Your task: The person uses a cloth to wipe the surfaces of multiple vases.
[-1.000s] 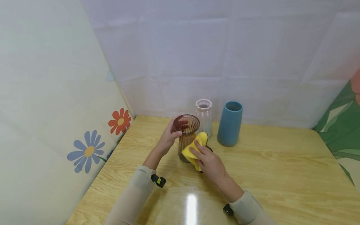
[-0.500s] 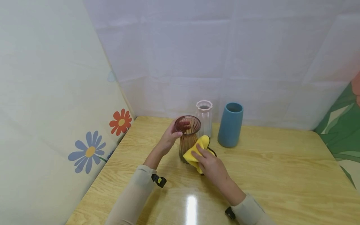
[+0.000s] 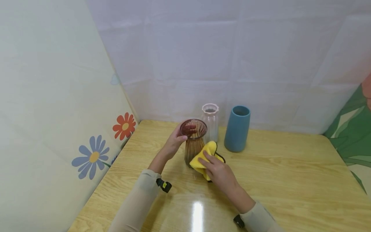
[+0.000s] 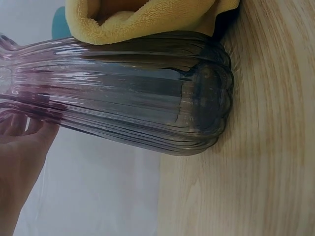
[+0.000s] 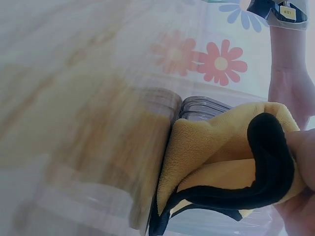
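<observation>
A ribbed, purple-brown glass vase (image 3: 193, 148) stands upright on the wooden table. My left hand (image 3: 173, 141) grips it near the neck, the thumb on the near side and fingers behind the glass. In the left wrist view the ribbed body of the vase (image 4: 128, 88) shows down to its scalloped base. My right hand (image 3: 221, 172) holds a yellow cloth (image 3: 204, 158) with dark edging against the vase's right side, low down. In the right wrist view the folded cloth (image 5: 211, 147) hangs from the fingers beside the glass, its lower edge near the tabletop.
Close behind the held vase stands a pale pinkish ribbed glass vase (image 3: 211, 124). A blue tapered vase (image 3: 237, 129) is to its right. The wooden table (image 3: 290, 174) meets a white sheet (image 3: 191, 64) at the back and a flower-printed sheet (image 3: 58, 96) on the left.
My right hand and the yellow cloth have slid slightly down and to the right along the vase. The left hand keeps its grip, and the vase stands nearly where it was.
</observation>
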`<state>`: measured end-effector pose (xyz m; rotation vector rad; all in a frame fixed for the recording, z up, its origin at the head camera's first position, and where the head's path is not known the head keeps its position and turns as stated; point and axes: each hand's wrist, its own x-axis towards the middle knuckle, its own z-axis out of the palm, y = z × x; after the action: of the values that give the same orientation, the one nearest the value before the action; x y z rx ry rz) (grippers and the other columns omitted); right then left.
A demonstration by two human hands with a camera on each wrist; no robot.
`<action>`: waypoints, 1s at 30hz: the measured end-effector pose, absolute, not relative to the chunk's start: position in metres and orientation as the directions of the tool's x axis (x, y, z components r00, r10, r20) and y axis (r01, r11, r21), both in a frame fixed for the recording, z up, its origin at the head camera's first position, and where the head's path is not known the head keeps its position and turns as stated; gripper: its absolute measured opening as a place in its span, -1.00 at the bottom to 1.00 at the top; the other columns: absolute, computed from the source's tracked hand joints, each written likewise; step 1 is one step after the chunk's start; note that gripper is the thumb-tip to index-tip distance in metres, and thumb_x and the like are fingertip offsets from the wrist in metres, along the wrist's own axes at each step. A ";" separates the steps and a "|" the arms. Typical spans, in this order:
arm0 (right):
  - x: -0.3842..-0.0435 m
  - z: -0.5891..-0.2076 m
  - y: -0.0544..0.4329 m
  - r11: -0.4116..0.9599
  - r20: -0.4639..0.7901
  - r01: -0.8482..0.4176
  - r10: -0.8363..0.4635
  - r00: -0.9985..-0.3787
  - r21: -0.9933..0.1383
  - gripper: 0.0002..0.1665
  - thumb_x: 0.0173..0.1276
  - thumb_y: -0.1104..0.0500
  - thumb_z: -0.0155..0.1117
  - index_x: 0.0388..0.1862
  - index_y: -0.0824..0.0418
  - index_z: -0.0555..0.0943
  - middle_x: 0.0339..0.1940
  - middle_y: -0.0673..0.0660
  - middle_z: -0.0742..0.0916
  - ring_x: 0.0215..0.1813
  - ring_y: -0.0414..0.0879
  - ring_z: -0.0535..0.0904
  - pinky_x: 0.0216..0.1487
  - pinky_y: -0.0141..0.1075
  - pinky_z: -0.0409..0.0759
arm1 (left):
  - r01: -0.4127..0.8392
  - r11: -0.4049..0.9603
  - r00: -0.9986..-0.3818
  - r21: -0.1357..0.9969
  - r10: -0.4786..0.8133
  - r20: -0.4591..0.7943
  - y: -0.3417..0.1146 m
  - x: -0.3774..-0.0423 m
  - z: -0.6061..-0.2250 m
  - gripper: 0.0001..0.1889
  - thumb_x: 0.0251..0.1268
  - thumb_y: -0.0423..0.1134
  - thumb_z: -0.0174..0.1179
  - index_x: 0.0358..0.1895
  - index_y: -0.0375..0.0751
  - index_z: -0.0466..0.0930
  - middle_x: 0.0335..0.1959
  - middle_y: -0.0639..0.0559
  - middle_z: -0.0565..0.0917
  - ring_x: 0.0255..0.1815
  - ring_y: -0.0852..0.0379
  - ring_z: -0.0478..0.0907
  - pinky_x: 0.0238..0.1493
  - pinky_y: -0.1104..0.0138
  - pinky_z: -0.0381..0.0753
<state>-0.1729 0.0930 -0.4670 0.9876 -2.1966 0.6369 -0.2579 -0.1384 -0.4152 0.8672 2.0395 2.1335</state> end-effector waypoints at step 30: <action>-0.175 -0.437 0.122 0.516 0.810 -0.789 -0.273 -0.520 -0.333 -0.47 0.11 0.49 0.42 0.10 0.22 0.74 0.24 0.24 0.68 0.10 0.19 0.70 -0.10 -0.22 0.73 | 0.425 0.185 -0.904 0.886 0.140 0.404 -0.116 -0.237 -0.408 0.18 0.02 0.24 0.50 0.55 -0.33 0.04 0.40 -0.29 0.40 0.37 -0.22 0.39 0.43 -0.08 0.35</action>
<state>-0.1754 0.1217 -0.4373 0.8636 -2.0477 0.9305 -0.2368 -0.1158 -0.4083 0.6312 2.5854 2.0757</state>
